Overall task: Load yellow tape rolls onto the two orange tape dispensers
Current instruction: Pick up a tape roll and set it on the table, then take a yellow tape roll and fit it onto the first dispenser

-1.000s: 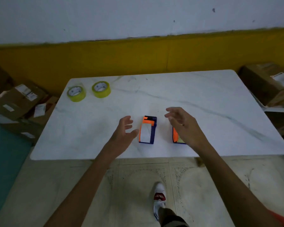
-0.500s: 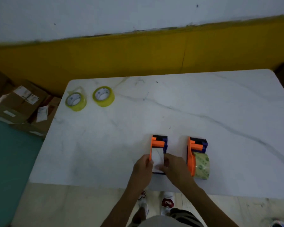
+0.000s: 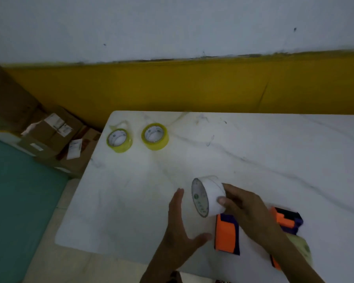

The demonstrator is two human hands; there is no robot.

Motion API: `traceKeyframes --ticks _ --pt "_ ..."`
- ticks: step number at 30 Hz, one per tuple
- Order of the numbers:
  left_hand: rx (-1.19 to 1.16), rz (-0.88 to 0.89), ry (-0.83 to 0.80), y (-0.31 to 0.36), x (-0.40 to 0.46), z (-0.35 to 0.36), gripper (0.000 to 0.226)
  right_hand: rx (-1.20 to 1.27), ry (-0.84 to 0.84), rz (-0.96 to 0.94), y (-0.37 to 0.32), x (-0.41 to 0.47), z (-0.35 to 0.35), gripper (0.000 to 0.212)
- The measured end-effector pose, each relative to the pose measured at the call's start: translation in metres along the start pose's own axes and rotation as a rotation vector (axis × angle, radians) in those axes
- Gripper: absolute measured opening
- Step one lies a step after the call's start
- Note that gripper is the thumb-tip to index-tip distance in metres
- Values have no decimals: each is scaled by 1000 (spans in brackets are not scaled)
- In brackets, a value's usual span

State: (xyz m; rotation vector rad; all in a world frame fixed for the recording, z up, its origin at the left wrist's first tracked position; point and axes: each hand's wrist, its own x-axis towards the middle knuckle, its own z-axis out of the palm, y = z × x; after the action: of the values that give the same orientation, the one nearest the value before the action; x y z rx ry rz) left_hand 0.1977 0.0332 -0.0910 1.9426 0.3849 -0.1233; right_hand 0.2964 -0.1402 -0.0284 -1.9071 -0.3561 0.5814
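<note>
Two yellow tape rolls lie flat at the far left corner of the white marble table. My right hand grips a white, nearly used-up roll core just above an orange and dark blue dispenser near the front edge. My left hand is open beside the core, fingers spread, holding nothing. A second orange dispenser lies to the right, partly hidden behind my right forearm, with a pale roll on it.
Cardboard boxes are stacked on the floor left of the table, beside a teal surface. A yellow and white wall runs behind the table. The table's front edge lies just under my forearms.
Both hands were on the left dispenser; now my right hand has lifted the white roll core off it and my left hand has let go. The camera moved closer and leftward.
</note>
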Motion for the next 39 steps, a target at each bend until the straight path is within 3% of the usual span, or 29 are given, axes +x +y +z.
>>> traceKeyframes --ticks 2,6,9,11,13,17,20,22,24,26,29,32,35,36,38,39 --pt "-62 57 -2 5 12 -35 113 81 -110 -21 -17 26 26 30" --pt "-147 71 79 -12 28 -107 93 136 -130 -9 -40 70 87 31" --pt "-149 39 80 -31 45 -159 88 155 -61 -8 -55 95 130 27" --pt "-116 -7 90 -45 64 -193 88 92 84 -46 -63 109 154 29" --pt "-59 -36 168 -62 90 -225 91 99 207 -61 -70 122 169 30" --pt "241 -182 376 -93 158 -278 99 156 223 -12 -80 144 179 26" --pt "493 -360 252 -111 188 -302 102 166 230 0 -83 155 185 24" --pt "529 -368 198 -121 195 -304 110 188 230 6 -83 156 188 24" --pt "533 -292 247 -126 196 -299 115 189 215 13 -83 151 190 25" --pt "597 -56 325 -123 205 -292 97 180 207 12 -83 142 191 26" --pt "845 184 221 -112 237 -285 62 156 234 34 -79 126 191 26" --pt "709 234 182 -99 257 -291 20 144 232 59 -71 100 181 24" --pt "134 145 243 -64 269 -316 28 224 270 59 -71 81 165 19" --pt "65 162 251 -49 268 -316 22 279 316 58 -72 82 159 20" --pt "234 80 168 -39 271 -299 9 342 383 63 -69 88 150 22" --pt "452 -7 69 -46 267 -283 21 345 384 66 -69 90 148 23"
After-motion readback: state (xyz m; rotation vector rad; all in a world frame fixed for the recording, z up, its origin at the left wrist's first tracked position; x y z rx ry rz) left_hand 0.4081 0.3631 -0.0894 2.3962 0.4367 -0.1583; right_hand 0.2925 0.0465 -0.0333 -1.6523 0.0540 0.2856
